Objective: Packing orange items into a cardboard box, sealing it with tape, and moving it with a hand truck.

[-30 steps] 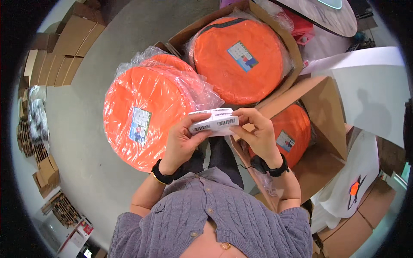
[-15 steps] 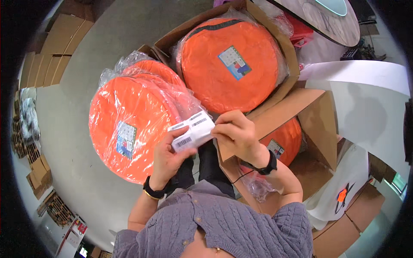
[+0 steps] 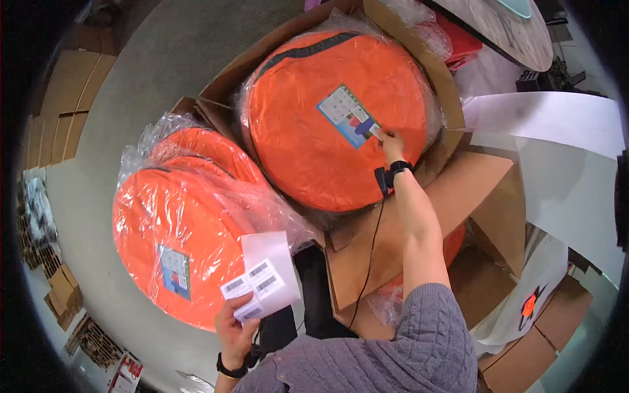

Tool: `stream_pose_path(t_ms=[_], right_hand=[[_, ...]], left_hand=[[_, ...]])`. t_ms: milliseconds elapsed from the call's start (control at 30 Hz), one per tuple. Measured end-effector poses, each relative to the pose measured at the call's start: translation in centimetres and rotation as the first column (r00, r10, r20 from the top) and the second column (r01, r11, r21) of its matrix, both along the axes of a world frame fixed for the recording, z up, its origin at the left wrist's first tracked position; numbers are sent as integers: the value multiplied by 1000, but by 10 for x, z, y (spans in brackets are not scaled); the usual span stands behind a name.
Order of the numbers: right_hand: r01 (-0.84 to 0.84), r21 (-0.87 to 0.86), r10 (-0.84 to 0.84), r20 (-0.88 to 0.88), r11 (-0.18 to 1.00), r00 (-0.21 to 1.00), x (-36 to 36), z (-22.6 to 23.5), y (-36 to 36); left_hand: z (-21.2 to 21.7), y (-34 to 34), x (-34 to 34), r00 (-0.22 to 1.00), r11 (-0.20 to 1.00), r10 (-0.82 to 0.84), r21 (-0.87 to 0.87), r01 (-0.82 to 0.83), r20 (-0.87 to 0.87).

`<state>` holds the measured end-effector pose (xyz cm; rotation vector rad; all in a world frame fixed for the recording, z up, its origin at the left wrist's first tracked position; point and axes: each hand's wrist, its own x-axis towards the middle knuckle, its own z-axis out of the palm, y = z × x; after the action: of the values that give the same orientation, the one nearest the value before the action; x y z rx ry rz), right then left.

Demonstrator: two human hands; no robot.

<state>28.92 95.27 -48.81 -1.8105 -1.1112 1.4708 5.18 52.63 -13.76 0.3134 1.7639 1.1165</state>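
My left hand point(image 3: 234, 334) grips a white sheet of barcode labels point(image 3: 265, 281), held low in front of an orange round bag in clear plastic point(image 3: 196, 216). My right hand point(image 3: 393, 145) reaches far forward and pinches a small white label point(image 3: 375, 131). That label is at the lower right corner of a printed card point(image 3: 344, 111) on a large orange round bag point(image 3: 295, 144), also wrapped in clear plastic. This bag sits in an open cardboard box point(image 3: 452, 98). Whether the label is stuck down I cannot tell.
A second open carton point(image 3: 419, 229) stands to the right, with orange bags partly hidden inside. More cardboard point(image 3: 75, 78) is stacked at the far left. A round table point(image 3: 517, 33) and white sheeting point(image 3: 544, 118) are at the right. A thin black cable point(image 3: 367, 275) hangs from my right wrist.
My right hand has left the label sheet and stretched forward to the card on the large bag, with a small label. My left hand has lowered the sheet toward me.
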Motion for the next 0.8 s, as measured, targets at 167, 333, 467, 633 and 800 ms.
stream_pose_path(t_ms=[167,333,467,633,800], right_hand=[[-45,131,47,-15,990,999,-22,-23,0],[-48,148,32,107,988,994,-18,-23,-3],[-158,-112,187,765,981,617,-2,-12,-22],[87,-36,-4,908,996,418,59,-30,-102],[-168,-214,265,589,962,763,88,-85,-123]], left_hand=[[-18,-2,-6,999,999,38,-25,-37,38],[-24,9,-9,997,999,38,-17,-37,71],[-17,8,-11,1000,1000,30,-4,-30,-2],[-4,6,-15,999,999,30,-30,-31,-34],[-9,-3,-19,999,999,42,-21,-42,-3]])
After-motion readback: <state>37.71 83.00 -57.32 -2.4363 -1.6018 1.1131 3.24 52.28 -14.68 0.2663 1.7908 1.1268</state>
